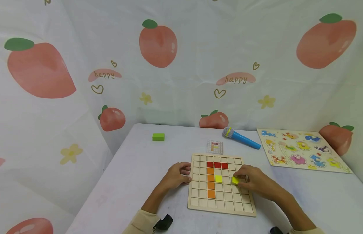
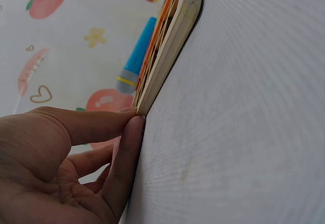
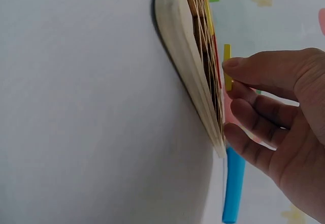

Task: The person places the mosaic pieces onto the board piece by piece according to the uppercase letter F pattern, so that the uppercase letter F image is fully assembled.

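A square wooden grid board (image 1: 199, 204) lies on the table. It bears a row of red tiles (image 1: 217, 165), a column of orange tiles (image 1: 211, 185) below the row's left end, and one yellow tile (image 1: 218, 179) beside the column. My left hand (image 1: 174, 176) pinches the board's left edge, thumb and finger meeting there in the left wrist view. Over the right part of the board, my right hand (image 1: 257, 182) holds a second yellow tile (image 3: 227, 67) between thumb and fingers. In the right wrist view this tile stands slightly off the board's surface.
Just behind the board lies a small pattern card (image 1: 211, 149) with a coloured grid. A blue toy microphone (image 1: 246, 141) is at the back, right of the card. Farther right is an animal picture puzzle board (image 1: 304, 159). A green block (image 1: 158, 137) sits at the back left.
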A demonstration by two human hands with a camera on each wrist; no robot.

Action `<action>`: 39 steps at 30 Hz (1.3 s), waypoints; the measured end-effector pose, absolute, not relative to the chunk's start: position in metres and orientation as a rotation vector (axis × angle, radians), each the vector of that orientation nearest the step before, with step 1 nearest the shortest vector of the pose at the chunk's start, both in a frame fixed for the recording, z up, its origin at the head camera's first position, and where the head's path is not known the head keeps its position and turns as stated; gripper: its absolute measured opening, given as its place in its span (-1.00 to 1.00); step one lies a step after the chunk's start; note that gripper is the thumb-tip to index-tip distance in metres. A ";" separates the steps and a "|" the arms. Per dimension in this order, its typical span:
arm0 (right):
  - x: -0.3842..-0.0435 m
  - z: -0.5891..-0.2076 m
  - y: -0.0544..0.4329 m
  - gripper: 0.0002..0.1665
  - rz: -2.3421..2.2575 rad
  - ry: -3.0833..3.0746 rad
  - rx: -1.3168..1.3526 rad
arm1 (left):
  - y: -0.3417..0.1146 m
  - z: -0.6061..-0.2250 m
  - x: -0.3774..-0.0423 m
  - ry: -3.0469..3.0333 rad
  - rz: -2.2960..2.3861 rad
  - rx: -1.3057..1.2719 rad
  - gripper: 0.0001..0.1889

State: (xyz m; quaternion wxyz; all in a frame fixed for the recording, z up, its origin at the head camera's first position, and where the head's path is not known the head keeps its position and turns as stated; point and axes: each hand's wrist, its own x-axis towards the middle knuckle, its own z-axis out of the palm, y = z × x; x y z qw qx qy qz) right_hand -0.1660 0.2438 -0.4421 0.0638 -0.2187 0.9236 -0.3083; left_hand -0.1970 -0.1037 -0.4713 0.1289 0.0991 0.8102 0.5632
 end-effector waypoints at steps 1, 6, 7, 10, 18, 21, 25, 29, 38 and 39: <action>-0.167 -0.442 0.242 -0.68 -0.925 2.790 -0.661 | -0.104 -0.471 -0.197 2.355 1.638 0.288 -0.36; -0.169 -0.441 0.235 -0.67 -0.883 2.792 -0.645 | -0.104 -0.471 -0.197 2.360 1.632 0.288 -0.36; -0.170 -0.440 0.233 -0.67 -0.878 2.786 -0.638 | -0.104 -0.471 -0.197 2.360 1.630 0.287 -0.36; -0.171 -0.441 0.230 -0.67 -0.861 2.781 -0.640 | -0.104 -0.471 -0.197 2.359 1.627 0.287 -0.36; -0.174 -0.439 0.221 -0.69 -0.847 2.774 -0.631 | -0.104 -0.471 -0.197 2.346 1.640 0.280 -0.36; -0.175 -0.439 0.218 -0.68 -0.848 2.759 -0.617 | -0.104 -0.472 -0.197 2.340 1.645 0.280 -0.36; -0.176 -0.440 0.215 -0.69 -0.835 2.755 -0.607 | -0.104 -0.472 -0.198 2.334 1.647 0.280 -0.35; -0.178 -0.439 0.212 -0.69 -0.822 2.759 -0.586 | -0.104 -0.472 -0.198 2.337 1.643 0.282 -0.35; -0.178 -0.440 0.211 -0.70 -0.801 2.771 -0.669 | -0.104 -0.473 -0.198 2.335 1.648 0.283 -0.36; -0.178 -0.440 0.211 -0.70 -0.801 2.771 -0.669 | -0.104 -0.473 -0.198 2.334 1.647 0.281 -0.36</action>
